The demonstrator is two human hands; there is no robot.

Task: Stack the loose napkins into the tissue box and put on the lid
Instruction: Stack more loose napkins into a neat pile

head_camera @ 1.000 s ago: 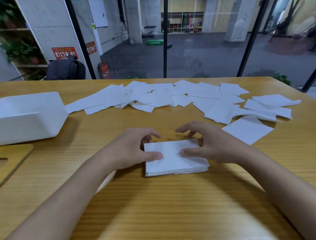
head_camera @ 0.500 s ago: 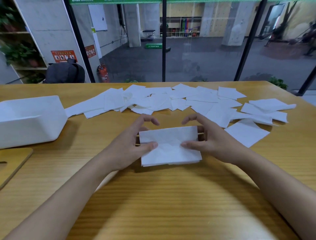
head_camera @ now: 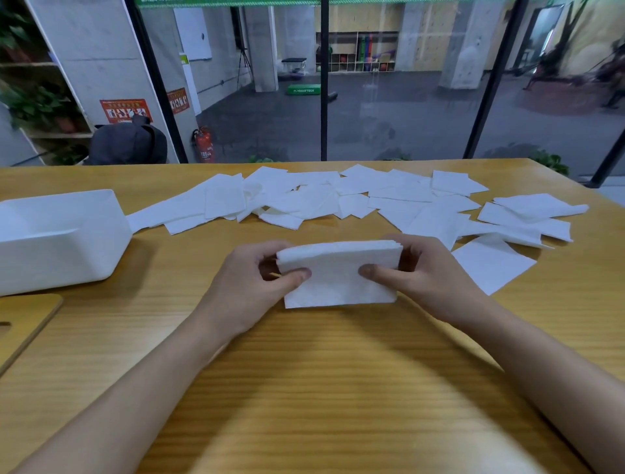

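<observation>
many loose napkins (head_camera: 304, 199) beyond the stack (head_camera: 338, 277)

Lone legible word behind the glass: "PLYOSOFTBOX" on a green block

White capitals reading "PLYOSOFTBOX" run along the front face of the green block (head_camera: 303, 90), which lies on the dark floor beyond the window. A large red poster (head_camera: 125, 110) on the front of the concrete pillar and a smaller red poster (head_camera: 178, 100) on its side carry white figures and lettering too small to read. The red fire extinguisher (head_camera: 204, 146) at the pillar's foot bears a label, likewise illegible. Pale lettering on the green strip (head_camera: 230, 2) along the top edge is cut off by the frame.
</observation>
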